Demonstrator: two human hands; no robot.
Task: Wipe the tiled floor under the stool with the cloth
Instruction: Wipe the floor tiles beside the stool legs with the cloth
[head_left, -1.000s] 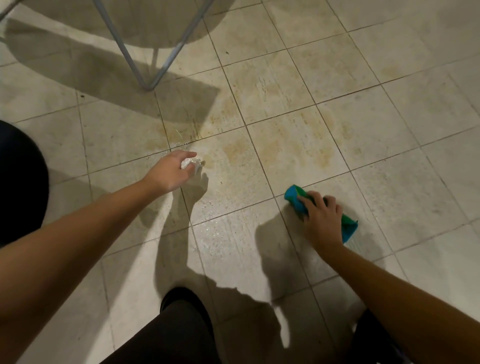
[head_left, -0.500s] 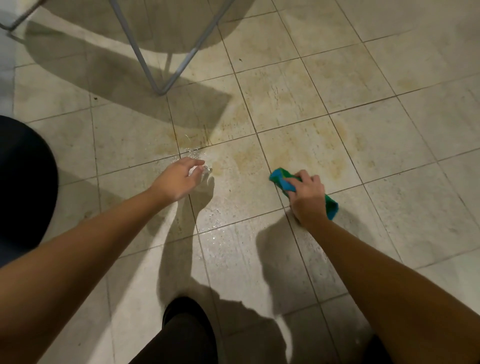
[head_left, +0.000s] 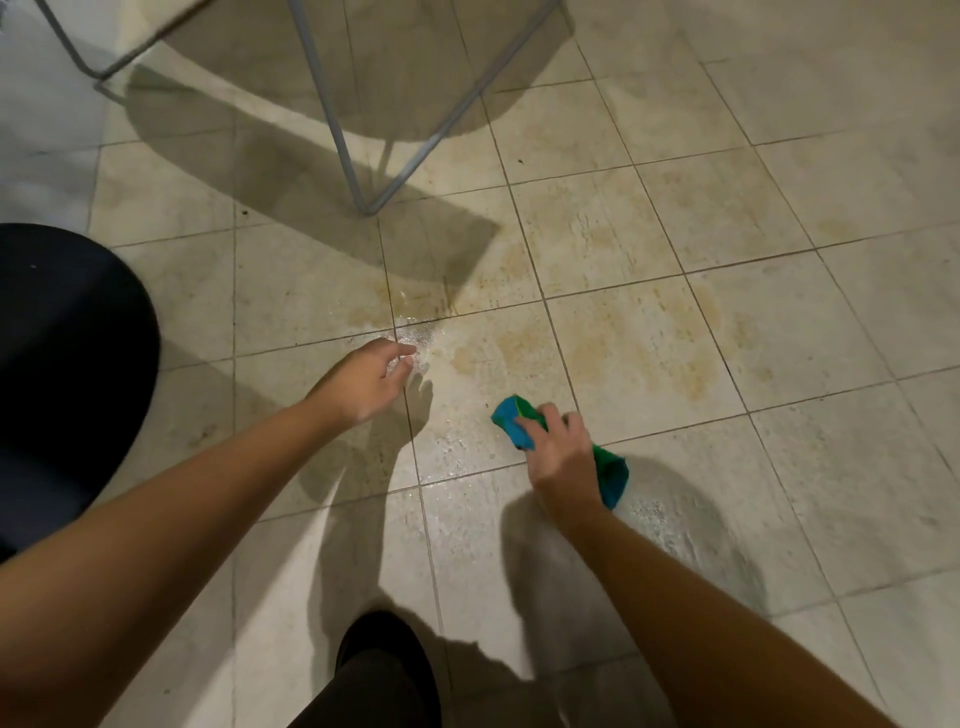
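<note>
My right hand (head_left: 563, 454) is shut on a crumpled blue and green cloth (head_left: 511, 423), pressed flat on the wet tiled floor (head_left: 467, 447). The cloth's other end shows behind my wrist. My left hand (head_left: 366, 382) hovers just above the floor to the left, fingers loosely curled and apart, holding nothing I can see. A glistening wet patch (head_left: 418, 343) lies at its fingertips. The stool's grey metal wire legs (head_left: 353, 156) stand further back, with a round shadow beneath them. Brownish stains (head_left: 649, 343) mark the tiles between stool and cloth.
A dark rounded object (head_left: 67, 364) fills the left edge, close to my left forearm. My dark-clad leg and foot (head_left: 384, 670) are at the bottom centre. A second wire leg (head_left: 88, 67) is at the top left. A wet smear (head_left: 675, 525) lies right of my right wrist.
My right hand has slid the cloth leftward across the tiles, toward my left hand, leaving a wet sheen behind it. My left hand has stayed over the same wet spot.
</note>
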